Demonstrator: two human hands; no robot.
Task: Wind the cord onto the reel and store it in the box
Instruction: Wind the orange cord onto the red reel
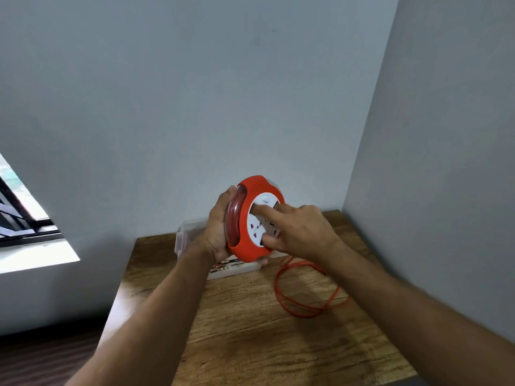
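Note:
I hold a round red reel (252, 188) with a white socket face up above the table. My left hand (218, 227) grips its left rim, over the windings of red cord seen in the groove. My right hand (301, 232) presses on the white face, its index finger and thumb set into the face. The loose orange cord (303, 302) lies in loops on the wooden table (250, 344) to the right, running up under my right hand. A clear plastic box (186, 232) stands behind the reel, mostly hidden by my hands.
The table stands in a corner, with grey walls close behind and on the right. A flat white lid or pack with a printed label (237, 267) lies under the reel. A window (25, 218) is at the left, floor below.

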